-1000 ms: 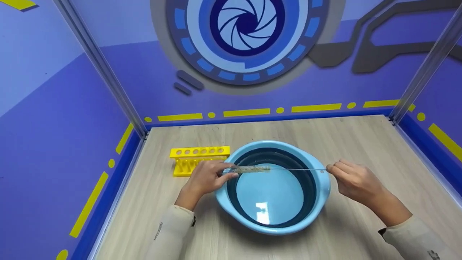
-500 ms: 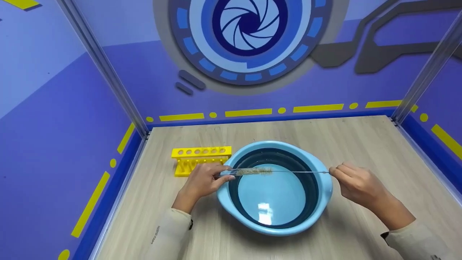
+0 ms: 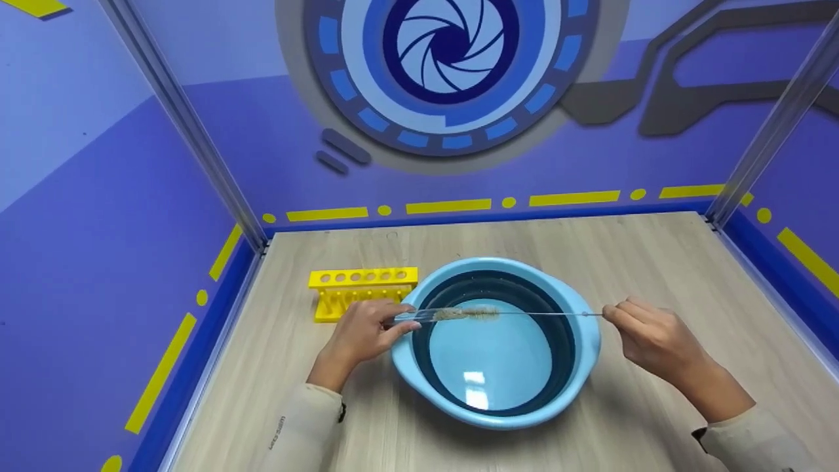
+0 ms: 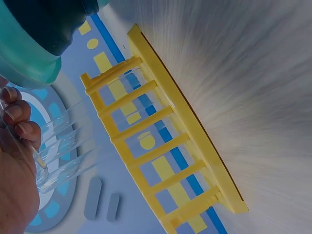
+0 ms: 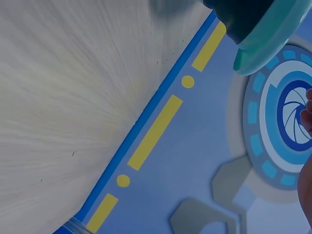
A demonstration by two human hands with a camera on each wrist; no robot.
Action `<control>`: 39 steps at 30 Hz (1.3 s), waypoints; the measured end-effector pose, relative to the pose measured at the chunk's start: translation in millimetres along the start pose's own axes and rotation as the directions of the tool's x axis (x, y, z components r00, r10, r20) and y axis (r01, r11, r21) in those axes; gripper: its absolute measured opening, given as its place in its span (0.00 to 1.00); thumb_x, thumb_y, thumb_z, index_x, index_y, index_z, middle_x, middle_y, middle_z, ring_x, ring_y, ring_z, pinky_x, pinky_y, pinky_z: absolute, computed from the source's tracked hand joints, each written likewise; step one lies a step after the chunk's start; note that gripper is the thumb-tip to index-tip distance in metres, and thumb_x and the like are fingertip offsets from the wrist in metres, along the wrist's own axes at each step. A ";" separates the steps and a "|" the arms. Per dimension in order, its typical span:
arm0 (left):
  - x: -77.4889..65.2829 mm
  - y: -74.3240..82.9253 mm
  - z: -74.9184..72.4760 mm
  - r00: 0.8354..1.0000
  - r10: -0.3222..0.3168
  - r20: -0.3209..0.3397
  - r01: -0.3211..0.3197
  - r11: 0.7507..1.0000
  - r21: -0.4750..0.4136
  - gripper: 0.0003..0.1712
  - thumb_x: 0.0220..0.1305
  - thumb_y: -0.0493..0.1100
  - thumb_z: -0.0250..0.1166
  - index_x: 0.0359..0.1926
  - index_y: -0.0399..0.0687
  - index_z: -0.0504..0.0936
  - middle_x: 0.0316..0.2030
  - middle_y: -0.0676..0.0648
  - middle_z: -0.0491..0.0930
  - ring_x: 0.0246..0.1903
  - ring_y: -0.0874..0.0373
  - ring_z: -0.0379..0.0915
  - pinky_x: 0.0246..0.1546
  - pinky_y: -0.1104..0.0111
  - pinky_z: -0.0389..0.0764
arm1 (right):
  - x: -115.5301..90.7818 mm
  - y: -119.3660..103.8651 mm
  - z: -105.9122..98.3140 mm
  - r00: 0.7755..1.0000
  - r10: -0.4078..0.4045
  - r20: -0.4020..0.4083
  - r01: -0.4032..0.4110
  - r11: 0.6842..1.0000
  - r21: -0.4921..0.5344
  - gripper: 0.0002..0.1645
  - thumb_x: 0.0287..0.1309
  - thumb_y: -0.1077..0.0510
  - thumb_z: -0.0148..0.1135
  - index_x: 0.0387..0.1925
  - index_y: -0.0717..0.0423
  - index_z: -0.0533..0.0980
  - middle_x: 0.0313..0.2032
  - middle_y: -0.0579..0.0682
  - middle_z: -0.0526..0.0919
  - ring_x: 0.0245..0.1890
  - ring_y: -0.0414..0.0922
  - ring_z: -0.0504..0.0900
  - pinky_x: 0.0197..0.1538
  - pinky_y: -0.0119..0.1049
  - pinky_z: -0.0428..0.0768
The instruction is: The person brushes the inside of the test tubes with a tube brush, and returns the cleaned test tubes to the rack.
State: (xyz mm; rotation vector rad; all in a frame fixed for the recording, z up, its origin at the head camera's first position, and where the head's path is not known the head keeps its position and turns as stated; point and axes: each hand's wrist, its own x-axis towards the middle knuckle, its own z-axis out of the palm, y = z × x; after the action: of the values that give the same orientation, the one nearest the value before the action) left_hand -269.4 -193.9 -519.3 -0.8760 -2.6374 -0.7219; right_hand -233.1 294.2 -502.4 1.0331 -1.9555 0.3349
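Note:
Over the basin, my left hand (image 3: 359,337) holds a clear glass test tube (image 3: 425,315) lying nearly level, its mouth toward the right. My right hand (image 3: 655,337) pinches the thin wire handle of a test tube brush (image 3: 484,313). Some of the bristles sit inside the tube and some stick out past its mouth. Below both hands is a light blue basin (image 3: 498,419) with dark inner walls. Fingers of my left hand (image 4: 19,165) show at the left wrist view's edge; only a sliver of my right hand (image 5: 306,195) shows in the right wrist view.
A yellow test tube rack (image 3: 362,278) stands left of the basin, close to my left hand. Several clear tubes (image 4: 66,170) show in it in the left wrist view. Blue-purple panels (image 3: 446,187) close off the wooden table (image 3: 642,262) at the back and sides.
My right hand has moved slightly right with the brush, and my left hand slightly left with the tube. More of the bristles now show outside the tube's mouth.

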 end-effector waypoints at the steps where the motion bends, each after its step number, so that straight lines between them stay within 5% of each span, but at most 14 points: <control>1: 0.0 0.0 -0.5 1.000 -0.001 -0.002 0.001 1.000 -0.001 0.28 0.72 0.71 0.60 0.56 0.62 0.91 0.25 0.59 0.81 0.26 0.68 0.69 0.28 0.77 0.72 | -0.1 0.3 -0.4 1.000 0.008 -0.004 -0.008 1.000 0.005 0.24 0.82 0.62 0.45 0.33 0.59 0.84 0.25 0.48 0.81 0.22 0.38 0.72 0.21 0.29 0.77; 10: -2.5 -5.5 -0.9 0.999 0.016 -0.037 -0.016 1.000 0.015 0.26 0.72 0.69 0.63 0.55 0.61 0.92 0.25 0.59 0.81 0.25 0.68 0.68 0.27 0.78 0.70 | -2.4 -0.9 0.8 0.998 0.059 -0.023 -0.055 0.990 0.128 0.23 0.84 0.57 0.49 0.32 0.58 0.84 0.25 0.44 0.78 0.24 0.36 0.70 0.27 0.25 0.76; 13: -3.8 -8.0 0.0 0.997 0.031 -0.067 -0.028 0.999 0.039 0.25 0.72 0.68 0.65 0.55 0.59 0.92 0.28 0.57 0.84 0.25 0.64 0.73 0.27 0.78 0.72 | -5.3 -2.0 1.0 0.992 0.121 0.026 -0.124 0.969 0.215 0.14 0.77 0.67 0.56 0.33 0.57 0.83 0.25 0.44 0.79 0.25 0.35 0.72 0.30 0.24 0.76; 15: -4.0 -8.9 0.6 0.995 0.041 -0.086 -0.036 0.998 0.050 0.24 0.71 0.67 0.66 0.54 0.59 0.92 0.30 0.55 0.87 0.25 0.61 0.77 0.28 0.77 0.76 | -6.9 -3.6 -0.6 0.975 0.206 0.083 -0.221 0.935 0.278 0.15 0.67 0.76 0.61 0.33 0.53 0.83 0.25 0.42 0.79 0.25 0.34 0.74 0.31 0.22 0.76; 18: -3.3 -9.4 1.7 0.991 0.050 -0.121 -0.043 0.997 0.063 0.23 0.69 0.65 0.69 0.52 0.58 0.93 0.33 0.54 0.89 0.28 0.59 0.81 0.32 0.74 0.82 | -7.9 -7.1 -4.4 0.915 0.362 0.175 -0.402 0.828 0.391 0.24 0.56 0.82 0.65 0.33 0.49 0.83 0.23 0.41 0.79 0.22 0.34 0.75 0.28 0.22 0.74; 21: -1.8 -8.7 2.2 0.985 0.060 -0.161 -0.048 0.996 0.077 0.21 0.67 0.63 0.72 0.51 0.58 0.94 0.36 0.55 0.89 0.32 0.60 0.83 0.38 0.71 0.87 | -7.8 -10.5 -9.1 0.837 0.476 0.269 -0.545 0.692 0.473 0.23 0.65 0.79 0.60 0.32 0.47 0.82 0.21 0.42 0.79 0.18 0.35 0.73 0.22 0.24 0.72; 24: -0.1 -7.3 2.5 0.975 0.090 -0.202 -0.069 0.992 0.104 0.20 0.65 0.61 0.74 0.51 0.57 0.94 0.38 0.55 0.89 0.36 0.60 0.84 0.43 0.68 0.89 | -7.7 -13.2 -12.9 0.787 0.522 0.329 -0.613 0.604 0.509 0.22 0.72 0.76 0.57 0.31 0.47 0.81 0.21 0.45 0.79 0.17 0.38 0.73 0.20 0.28 0.73; 34: -0.1 -6.3 3.3 0.957 0.112 -0.269 -0.072 0.986 0.153 0.18 0.64 0.59 0.77 0.49 0.57 0.94 0.36 0.55 0.89 0.36 0.60 0.84 0.42 0.67 0.89 | -8.5 -20.7 -11.1 0.729 0.562 0.389 -0.680 0.538 0.498 0.19 0.76 0.70 0.57 0.31 0.47 0.81 0.20 0.46 0.80 0.19 0.41 0.76 0.22 0.32 0.76; 39: 1.5 -4.1 2.4 0.962 0.103 -0.251 -0.071 0.989 0.131 0.18 0.63 0.59 0.78 0.50 0.58 0.94 0.36 0.55 0.90 0.35 0.60 0.82 0.39 0.68 0.88 | -7.3 -20.5 -10.7 0.695 0.584 0.420 -0.712 0.475 0.517 0.18 0.77 0.68 0.56 0.30 0.50 0.81 0.19 0.48 0.80 0.16 0.41 0.73 0.17 0.32 0.72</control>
State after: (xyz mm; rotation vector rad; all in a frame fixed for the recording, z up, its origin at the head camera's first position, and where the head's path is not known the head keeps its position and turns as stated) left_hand -273.3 -194.8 -522.3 -0.8001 -2.3699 -0.6016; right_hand -209.1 291.6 -505.2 0.6458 -2.4253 1.5112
